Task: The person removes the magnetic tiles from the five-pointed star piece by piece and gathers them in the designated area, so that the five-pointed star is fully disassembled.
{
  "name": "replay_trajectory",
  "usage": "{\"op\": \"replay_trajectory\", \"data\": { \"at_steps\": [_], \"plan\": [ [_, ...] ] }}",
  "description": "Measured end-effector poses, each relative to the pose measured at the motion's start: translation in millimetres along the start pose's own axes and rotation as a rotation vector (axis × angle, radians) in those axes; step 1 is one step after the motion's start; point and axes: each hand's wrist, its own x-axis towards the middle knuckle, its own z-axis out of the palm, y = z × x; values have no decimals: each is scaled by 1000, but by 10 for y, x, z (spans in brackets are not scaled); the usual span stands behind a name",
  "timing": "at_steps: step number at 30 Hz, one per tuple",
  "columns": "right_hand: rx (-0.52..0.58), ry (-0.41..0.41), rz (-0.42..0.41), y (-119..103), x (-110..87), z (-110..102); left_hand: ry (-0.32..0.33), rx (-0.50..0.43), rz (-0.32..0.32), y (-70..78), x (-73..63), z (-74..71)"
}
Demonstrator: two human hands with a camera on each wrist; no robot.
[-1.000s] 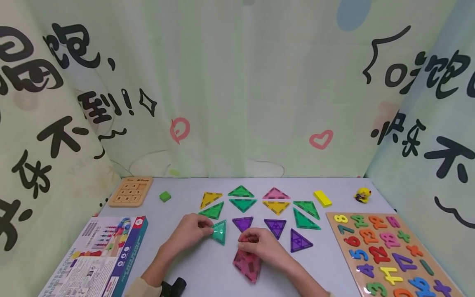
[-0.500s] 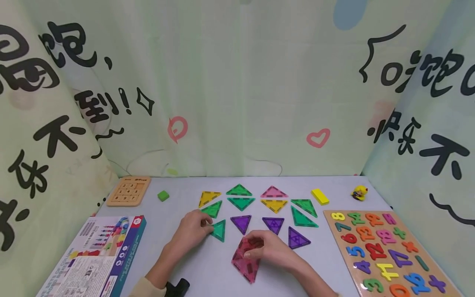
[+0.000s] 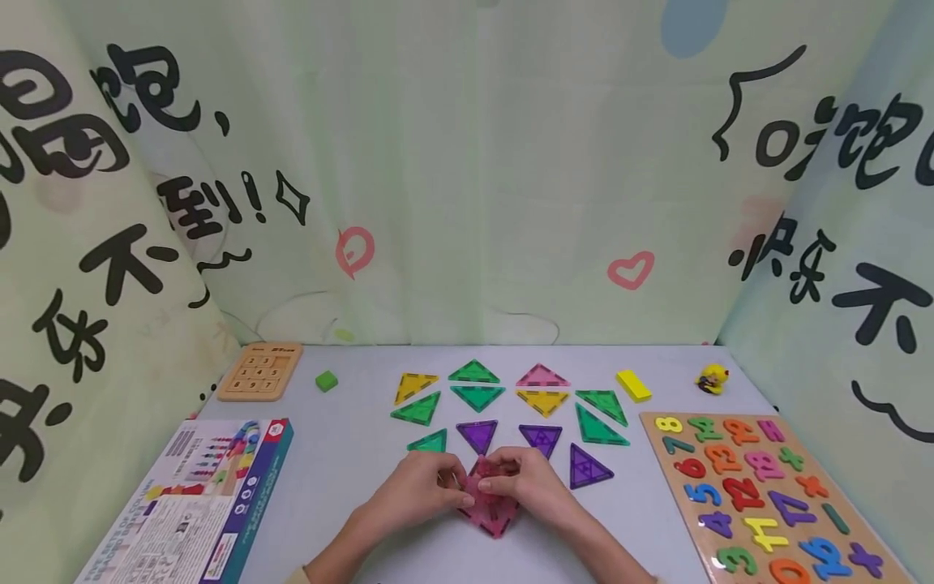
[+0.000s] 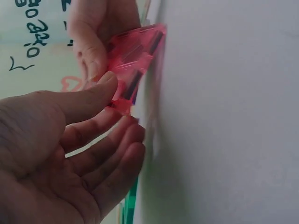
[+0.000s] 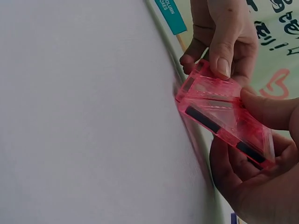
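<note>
Translucent pink magnetic tiles (image 3: 493, 521), with dark magnet strips along their edges, are joined in front of me. My right hand (image 3: 538, 491) grips them between thumb and fingers. From the other side my left hand (image 3: 419, 491) pinches their edge with thumb and fingertips. In the right wrist view the pink tiles (image 5: 219, 114) are tilted and show a seam between two pieces. Just beyond the left hand lies a green triangle tile (image 3: 430, 441), partly hidden by it. Purple triangle tiles (image 3: 541, 439) lie beyond the right hand.
More green, yellow and pink triangle tiles (image 3: 474, 397) lie farther back. A printed box (image 3: 197, 495) and wooden number board (image 3: 260, 373) stand left, near a green block (image 3: 326, 380). Right are a foam number board (image 3: 730, 478), yellow block (image 3: 633, 386) and toy duck (image 3: 711, 379).
My left hand has left the green triangle tile and come right and nearer to pinch the pink tiles. My right hand still holds those tiles, now slightly farther forward.
</note>
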Motion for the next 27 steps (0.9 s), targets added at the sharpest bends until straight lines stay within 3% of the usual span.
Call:
{"op": "replay_trajectory", "data": {
  "at_steps": [3, 9, 20, 24, 27],
  "plan": [
    [13, -3, 6, 5, 0, 22, 17, -23, -2, -24, 7, 23],
    [58, -48, 24, -8, -25, 4, -28, -72, -10, -42, -8, -22],
    [44, -85, 6, -28, -16, 36, -113, -64, -20, -104, -31, -364],
    [47, -90, 14, -23, -5, 47, -30, -42, -58, -237, -66, -588],
    [56, -99, 22, -17, 1, 40, 75, -15, -139, -376, -86, -796]
  ]
}}
